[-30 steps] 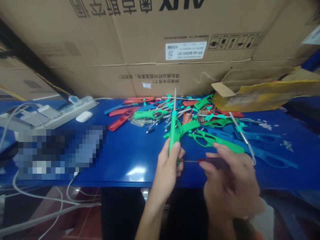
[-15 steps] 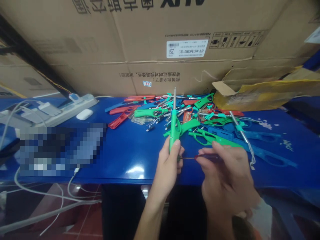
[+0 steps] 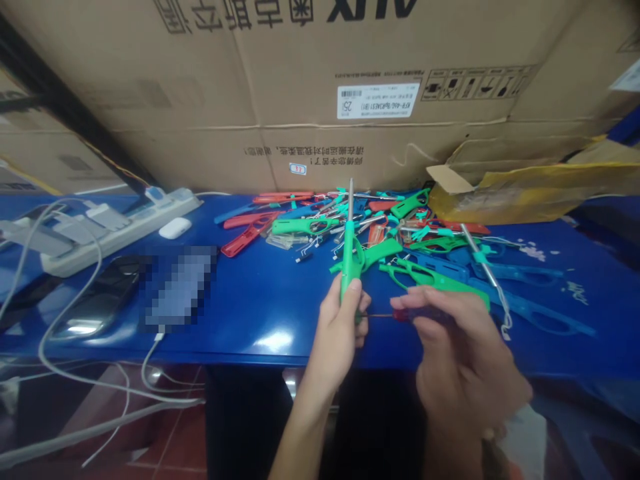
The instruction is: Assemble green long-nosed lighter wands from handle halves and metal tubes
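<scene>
Backdrop: brown cardboard carton (image 3: pixel 200 87) with upside-down print, standing behind a glossy blue tabletop (image 3: pixel 240 287).
Left end: long white power strip (image 3: pixel 135 223) with plugs in it; a small white rounded case (image 3: pixel 175 228) sits just beside it.
Phones: black glass-faced phone (image 3: pixel 107 293), and to its right a pixelated flat device (image 3: pixel 183 287) with a white cable at its near end.
Left hand: the left hand (image 3: pixel 343 313) is wrapped round the lower part of a slim green plastic lighter body (image 3: pixel 349 261), thumb laid along it.
Green body: held up over the near part of the tabletop, long axis running away from the person, its silver metal tube (image 3: pixel 351 200) pointing toward the carton.
Shaft: thin-shafted screwdriver with a dark red handle (image 3: pixel 403 315), lying almost square across the green body and pointing left; its tip ends among the left fingers at the body's lower end, so contact cannot be told.
Right hand: the right hand (image 3: pixel 465 347) has thumb and fingers closed on that handle, to the right of the green body; the left is the nearer one to it.
Behind: heap of red, blue and green plastic shells (image 3: pixel 300 227), spreading to both sides.
Right end: loose silver tube with white wires (image 3: pixel 477 253), then an opened cardboard box with yellow tape (image 3: pixel 525 193).
</scene>
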The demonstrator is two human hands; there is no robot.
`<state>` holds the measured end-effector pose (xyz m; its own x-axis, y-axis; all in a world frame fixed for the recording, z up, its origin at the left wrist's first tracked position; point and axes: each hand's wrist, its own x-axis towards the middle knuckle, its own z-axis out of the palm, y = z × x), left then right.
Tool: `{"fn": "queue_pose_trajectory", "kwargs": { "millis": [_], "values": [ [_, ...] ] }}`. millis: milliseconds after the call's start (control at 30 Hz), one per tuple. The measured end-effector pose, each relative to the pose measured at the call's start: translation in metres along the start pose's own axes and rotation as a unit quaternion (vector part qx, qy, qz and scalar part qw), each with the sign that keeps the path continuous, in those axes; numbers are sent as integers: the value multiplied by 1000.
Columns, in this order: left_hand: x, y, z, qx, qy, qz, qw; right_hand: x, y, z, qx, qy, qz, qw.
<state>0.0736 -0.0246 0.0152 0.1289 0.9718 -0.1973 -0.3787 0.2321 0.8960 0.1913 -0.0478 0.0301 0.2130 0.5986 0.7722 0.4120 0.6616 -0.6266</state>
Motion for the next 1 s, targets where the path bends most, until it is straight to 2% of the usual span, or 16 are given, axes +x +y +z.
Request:
{"fn": "queue_pose_trajectory", "kwargs": {
  "millis": [67,133,200,267,367,433,533,633,767,867,1000],
  "values": [
    [0,0,0,-4,2,3,1000,1,3,1,4,25,18,1000],
    [0,0,0,-4,7,6,1000,2,3,-3,-22,24,25,999],
    [0,0,1,3,13,6,1000,3,0,-11,-77,-2,21,997],
    [-1,0,3,11,17,4,1000,6,-5,-23,-159,-63,13,985],
    [-2,1,6,25,19,-1,1000,11,-9,-44,-302,-178,-21,936],
    [-2,1,7,42,18,-3,999,15,-6,-56,-366,-229,-94,897],
    [-3,-4,7,106,29,22,994,19,4,-72,-375,-296,-202,855],
    [-4,-9,6,187,45,51,980,19,13,-83,-363,-342,-248,830],
    [-4,-11,6,228,61,54,970,11,20,-88,-327,-360,-265,833],
    [-2,-11,5,238,53,58,968,5,26,-84,-314,-337,-260,849],
    [-1,-10,5,245,50,65,966,4,32,-80,-298,-330,-209,871]
  ]
}}
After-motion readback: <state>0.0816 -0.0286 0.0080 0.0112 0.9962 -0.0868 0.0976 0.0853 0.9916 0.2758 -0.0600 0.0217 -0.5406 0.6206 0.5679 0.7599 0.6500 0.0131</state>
